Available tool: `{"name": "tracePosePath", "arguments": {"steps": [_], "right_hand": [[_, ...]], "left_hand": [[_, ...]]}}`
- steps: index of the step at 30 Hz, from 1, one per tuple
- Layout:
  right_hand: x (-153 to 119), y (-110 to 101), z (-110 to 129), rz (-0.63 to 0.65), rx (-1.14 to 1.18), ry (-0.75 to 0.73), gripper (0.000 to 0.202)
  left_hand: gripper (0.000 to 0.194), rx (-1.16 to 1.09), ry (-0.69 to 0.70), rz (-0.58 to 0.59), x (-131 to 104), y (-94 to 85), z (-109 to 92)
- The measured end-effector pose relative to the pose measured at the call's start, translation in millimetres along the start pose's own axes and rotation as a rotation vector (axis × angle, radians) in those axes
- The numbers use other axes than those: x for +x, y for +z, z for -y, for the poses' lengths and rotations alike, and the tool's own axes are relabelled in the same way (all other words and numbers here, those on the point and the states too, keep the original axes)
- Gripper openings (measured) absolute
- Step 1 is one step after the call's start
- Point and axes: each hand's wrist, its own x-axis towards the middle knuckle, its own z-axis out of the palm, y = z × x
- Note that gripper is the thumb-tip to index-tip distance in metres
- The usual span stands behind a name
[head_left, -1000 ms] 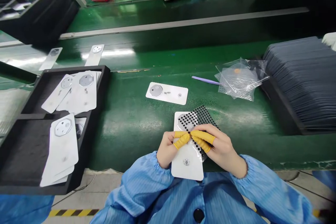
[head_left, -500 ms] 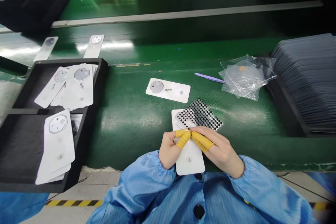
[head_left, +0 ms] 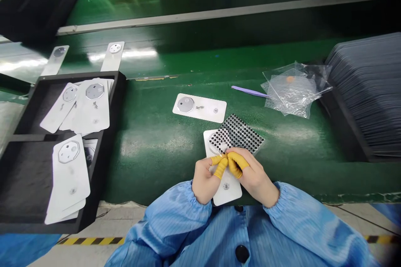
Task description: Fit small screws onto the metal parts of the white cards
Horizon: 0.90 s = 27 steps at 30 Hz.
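Observation:
A clear sheet with rows of small black dots (head_left: 242,133) is held at its near corner, over the upper part of a white panel (head_left: 227,195). My left hand (head_left: 206,177), in yellow finger cots, pinches that corner between thumb and forefinger. My right hand (head_left: 252,173), also with yellow finger cots, has its fingers bent against the same corner, their tips touching the left ones. Whether a single dot sits between the fingertips is too small to tell. Beyond the sheet lies a second white panel (head_left: 208,110) with a grey round window and dark print.
At left, a black divided tray (head_left: 19,175) holds overlapping white panels (head_left: 69,187). Purple tweezers (head_left: 249,91) rest against clear plastic sheets (head_left: 290,91) at right. A black bin (head_left: 351,137) of stacked dark sheets (head_left: 372,87) stands at far right. Two panels lie behind the tray.
My right fingers have curled in more at the sheet's corner, and the right hand has shifted slightly left. The sheet stays over the panel. The camera view has shifted slightly.

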Motion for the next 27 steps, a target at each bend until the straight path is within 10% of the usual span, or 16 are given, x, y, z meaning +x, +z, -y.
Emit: {"name": "tracePosePath", "arguments": {"steps": [9, 22, 27], "right_hand": [[13.8, -5.9, -5.6, -0.019, 0.229, 0.301, 0.007], [24.2, 4.4, -2.2, 0.028, 0.115, 0.292, 0.011], [26.1, -3.2, -8.1, -0.097, 0.166, 0.338, 0.009]], "left_hand": [[0.025, 0.208, 0.062, -0.001, -0.4, -13.8, -2.0], [0.031, 0.184, 0.03, -0.26, -8.6, -34.0, 1.4], [0.086, -0.098, 0.203, -0.254, -32.9, -36.9, -14.0]]}}
